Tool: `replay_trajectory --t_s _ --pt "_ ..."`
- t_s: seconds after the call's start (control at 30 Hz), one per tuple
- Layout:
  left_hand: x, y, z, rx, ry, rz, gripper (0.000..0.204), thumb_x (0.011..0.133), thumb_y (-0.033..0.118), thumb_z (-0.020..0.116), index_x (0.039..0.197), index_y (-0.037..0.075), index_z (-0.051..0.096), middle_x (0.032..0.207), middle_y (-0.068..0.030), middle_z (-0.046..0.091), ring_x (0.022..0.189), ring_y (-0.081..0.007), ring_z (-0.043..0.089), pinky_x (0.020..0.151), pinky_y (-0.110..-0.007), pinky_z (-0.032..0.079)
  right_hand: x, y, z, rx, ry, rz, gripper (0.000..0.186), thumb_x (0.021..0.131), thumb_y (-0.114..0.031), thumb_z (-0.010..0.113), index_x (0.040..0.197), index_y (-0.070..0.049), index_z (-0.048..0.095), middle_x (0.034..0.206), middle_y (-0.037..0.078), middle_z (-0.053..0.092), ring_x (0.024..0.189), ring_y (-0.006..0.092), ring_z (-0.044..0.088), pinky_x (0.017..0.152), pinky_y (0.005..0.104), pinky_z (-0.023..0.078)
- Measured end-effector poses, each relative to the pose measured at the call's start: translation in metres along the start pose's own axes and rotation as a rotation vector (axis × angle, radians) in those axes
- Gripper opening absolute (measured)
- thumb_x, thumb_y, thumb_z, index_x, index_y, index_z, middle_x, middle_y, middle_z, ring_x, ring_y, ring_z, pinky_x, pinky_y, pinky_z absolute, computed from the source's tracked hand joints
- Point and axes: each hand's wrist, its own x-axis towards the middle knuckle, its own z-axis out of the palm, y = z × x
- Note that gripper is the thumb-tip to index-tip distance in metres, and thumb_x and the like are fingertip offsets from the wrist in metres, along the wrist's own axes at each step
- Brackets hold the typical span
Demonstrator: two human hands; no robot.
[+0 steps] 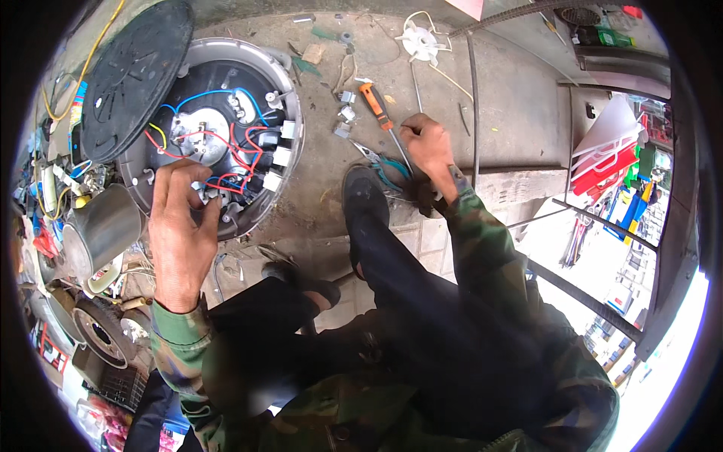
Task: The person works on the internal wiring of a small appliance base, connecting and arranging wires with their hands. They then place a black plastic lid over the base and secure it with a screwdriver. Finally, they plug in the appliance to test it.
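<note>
At the left on the concrete ledge lies a round grey housing (295, 98), its inside showing red, blue and yellow wires and a round metal plate (202, 132). White push-button blocks (281, 156) line its right side. My left hand (181, 230) reaches over the near rim, thumb and fingers closed around a small grey part (202, 193) beside the red wires. My right hand (431, 149) is closed above the ledge; what its fingers hold, if anything, is hidden. A thin metal rod (417, 87) runs up from near its fingertips. Close by lie an orange-handled screwdriver (375, 105) and teal-handled pliers (392, 175).
A black round cover (135, 79) leans on the housing's far left. Small grey blocks (346, 113) and a white fan wheel (422, 44) lie on the ledge. A metal can (105, 230) and clutter crowd the left. A metal frame bar (474, 98) stands at the right.
</note>
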Motion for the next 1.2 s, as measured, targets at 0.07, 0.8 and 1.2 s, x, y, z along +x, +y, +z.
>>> replay_trajectory --t_s 0.07,0.8,1.2 --pt "-0.002 0.001 -0.002 0.014 0.004 -0.015 0.044 0.080 -0.011 0.079 0.119 0.005 0.066 0.120 -0.0099 0.067 0.073 -0.0215 0.057 0.070 -0.037 0.053 -0.001 -0.021 0.014 -0.026 -0.049 -0.047 0.022 0.093 -0.023 0.074 0.107 -0.007 0.079 0.100 0.020 0.080 0.095 0.0373 0.078 0.084 0.0445 0.061" --pt "-0.079 -0.179 -0.029 0.237 -0.345 -0.625 0.037 0.095 0.035 0.075 0.101 -0.001 0.081 0.082 -0.0182 0.078 0.081 -0.0327 0.078 0.079 -0.045 0.060 -0.140 -0.100 0.096 -0.012 -0.864 -0.423 0.044 0.092 -0.039 0.075 0.076 0.001 0.066 0.077 0.029 0.066 0.077 0.0511 0.067 0.067 0.0573 0.051" --pt "-0.056 -0.235 0.060 0.168 -0.113 -0.826 0.062 0.087 0.038 0.084 0.130 -0.001 0.063 0.122 -0.0297 0.073 0.115 -0.0456 0.072 0.101 -0.053 0.057 -0.130 -0.103 0.091 0.161 -0.938 -0.402 0.028 0.093 -0.023 0.079 0.101 0.002 0.066 0.090 0.022 0.074 0.088 0.0424 0.074 0.078 0.0484 0.057"
